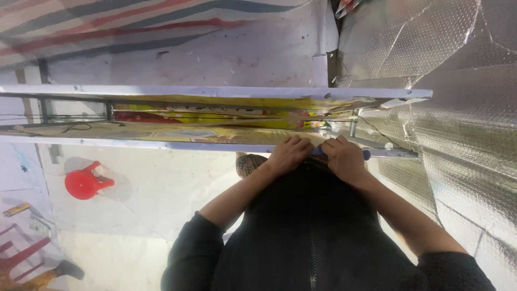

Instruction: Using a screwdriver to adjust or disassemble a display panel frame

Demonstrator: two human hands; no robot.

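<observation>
Since the foil wall (pixel 463 108) eats up the whole right side, that's the biggest thing around me, with the white floor sheet (pixel 177 183) spread out below. Next down is the frame (pixel 215 91): two long pale rails, one upper and one lower (pixel 161 144), with a yellow printed sheet (pixel 177 131) stretched between them.

Both my hands sit together at the right end of the lower rail. Left hand (pixel 289 154) has its fingers curled over the rail edge, pinning the sheet there. Right hand (pixel 344 159) is closed in a narrow grip round a thin blue tool (pixel 367 154), whose tip pokes out just beside my knuckles; can't tell what kind it is.

To do this bit well, I'd say keep the left pressing flat so the sheet doesn't wrinkle, and work the tool tight along the rail.

Count: two rails, one printed sheet, one blue tool, one red stool (pixel 83 182) on the floor well off to the left, plus some red chair legs (pixel 21 253) in the corner.
</observation>
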